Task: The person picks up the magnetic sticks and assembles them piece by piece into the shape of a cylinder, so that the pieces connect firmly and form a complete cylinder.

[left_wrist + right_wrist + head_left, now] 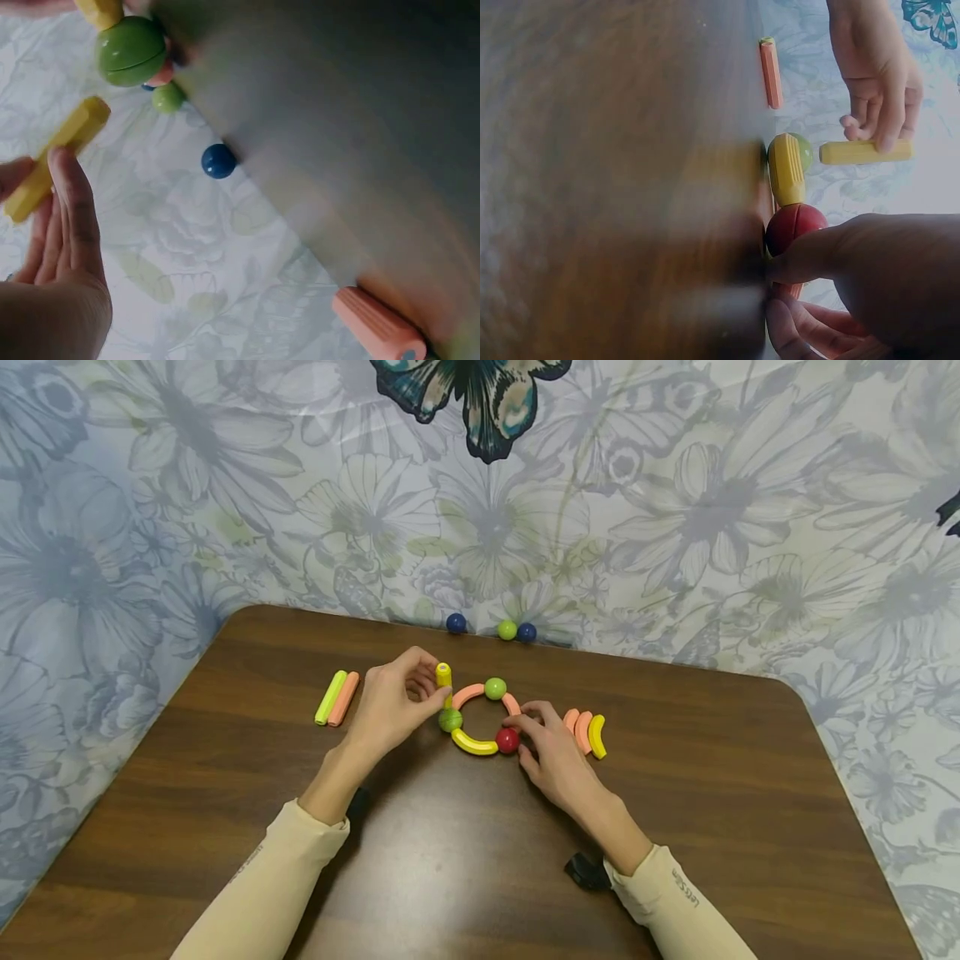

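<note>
My left hand [390, 697] pinches a straight yellow stick [444, 675] between thumb and fingers, holding it upright over a green ball [450, 720]. In the right wrist view a small gap parts the yellow stick [855, 153] from the green ball [804, 152]. That ball belongs to a ring on the table, with a light green ball [495, 688], a red ball [507, 742], curved salmon sticks [470, 693] and a curved yellow stick [474, 743]. My right hand [558, 756] holds the ring at the red ball, thumb and fingers about it and the adjoining salmon stick.
Left of the ring lie a straight lime stick [331, 697] and a straight salmon stick [343, 699]. To the right are curved salmon sticks [583, 732] and a curved yellow one [597, 737]. Two blue balls [456, 623] and a lime ball [507, 630] sit at the table's back edge.
</note>
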Demonstrator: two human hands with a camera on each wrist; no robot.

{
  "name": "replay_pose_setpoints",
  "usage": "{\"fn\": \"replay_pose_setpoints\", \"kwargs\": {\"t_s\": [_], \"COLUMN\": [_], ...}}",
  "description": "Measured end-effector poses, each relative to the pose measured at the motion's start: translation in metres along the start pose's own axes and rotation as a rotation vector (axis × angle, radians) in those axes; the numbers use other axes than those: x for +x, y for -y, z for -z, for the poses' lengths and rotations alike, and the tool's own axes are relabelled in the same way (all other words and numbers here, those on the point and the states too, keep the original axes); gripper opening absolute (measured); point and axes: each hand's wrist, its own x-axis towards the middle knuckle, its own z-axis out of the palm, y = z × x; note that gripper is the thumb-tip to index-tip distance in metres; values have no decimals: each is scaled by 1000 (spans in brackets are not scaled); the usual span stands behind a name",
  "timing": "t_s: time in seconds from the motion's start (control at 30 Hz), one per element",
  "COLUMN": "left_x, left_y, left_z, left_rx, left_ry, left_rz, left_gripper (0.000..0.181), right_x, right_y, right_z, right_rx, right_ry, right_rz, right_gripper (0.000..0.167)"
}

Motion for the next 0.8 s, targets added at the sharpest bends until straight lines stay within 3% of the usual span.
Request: {"fn": "replay_pose_setpoints", "kwargs": {"t_s": [0.13, 0.27, 0.47, 0.67, 0.8], "left_x": [1, 1, 2, 1, 0], "left_y": [-5, -5, -1, 2, 5], "left_z": [0, -2, -2, -4, -7], "left_rx": [-30, -24, 16, 79, 129], "left_ry": [58, 116, 149, 273, 301], "left_rz": [-27, -13, 14, 59, 75], "left_gripper": [28, 27, 27, 26, 23], "right_x": [1, 2, 2, -1, -2], "right_y": [0, 0, 1, 2, 3], "right_z": [2, 4, 5, 4, 3], "right_rx": [-8, -16, -22, -18, -42], "right_ry": [6, 9, 8, 18, 9], "right_rz": [7, 23, 22, -17, -13], "right_gripper": [40, 39, 38, 37, 35]}}
